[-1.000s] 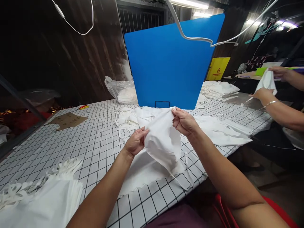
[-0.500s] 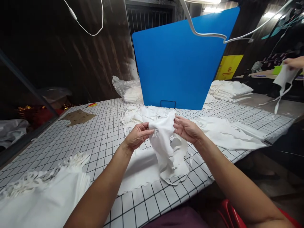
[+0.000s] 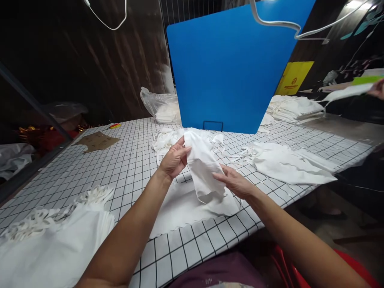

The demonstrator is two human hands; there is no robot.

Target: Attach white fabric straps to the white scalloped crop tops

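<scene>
"While the white cloth pc hangs b/w both hands, what's each hand doing?"

"L hand has its top end pinched, thumb vs fingers. R hand is lower, at the pc's right side, fingers fairly narrow; can't tell if it truly grips or only touches."

"And the pc's lower end?"

"Slants down toward the R hand, over the flat white sheet just below the hands. Can't tell if they touch."

"Any tips on handling it well?"

"IMO: L pinch stays at the edge only, w/o crushing the middle. R goes light along the side, so the fabric isn't pulled out of shape; looks thin & soft. Spread the folds b/w the hands, min. tension. Watch the bottom, it could catch the sheet's wavy edge & drag it."

"What's around?"

"Crumpled white pile just beyond the hands; white heap right of the R hand; stack w/ straps left of the L hand, nearer the body. All on the checked counter."

"Further out?"

"Blue board stands beyond the pile. Brown flat pc is well left of the hands, on the far side. Co-worker's hand is well off to the right, w/ another white pc."
</scene>
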